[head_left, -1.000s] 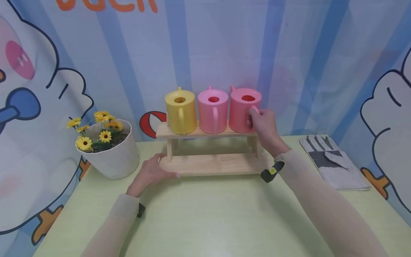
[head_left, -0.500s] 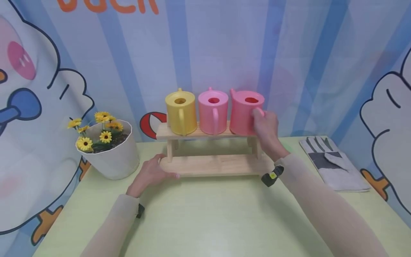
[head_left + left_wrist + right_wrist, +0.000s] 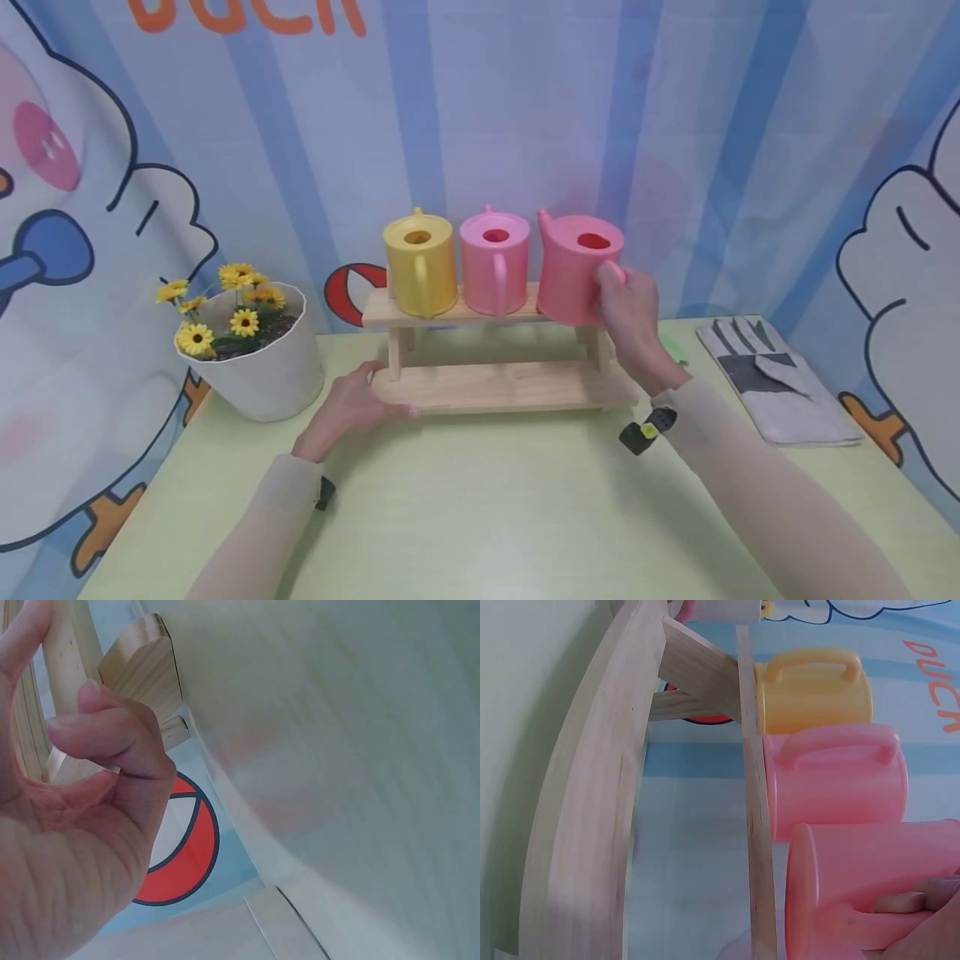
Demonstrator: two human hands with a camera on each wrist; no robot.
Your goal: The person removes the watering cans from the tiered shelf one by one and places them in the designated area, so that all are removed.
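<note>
I see the right hand (image 3: 633,317) with its fingers curled round the handle (image 3: 870,926) of the rose-pink watering can (image 3: 573,271), at the right end of the wooden stand (image 3: 495,387)'s upper shelf. In my right wrist view, the can's base shows apart from the shelf's front edge. The left hand (image 3: 356,402) grips the left end of the lower board, thumb along its front. I have the light-pink watering can (image 3: 491,275) and yellow watering can (image 3: 438,279) upright on the upper shelf. On the bench (image 3: 480,500), a white flowerpot (image 3: 270,383) stands left and a glove (image 3: 795,408) lies right.
</note>
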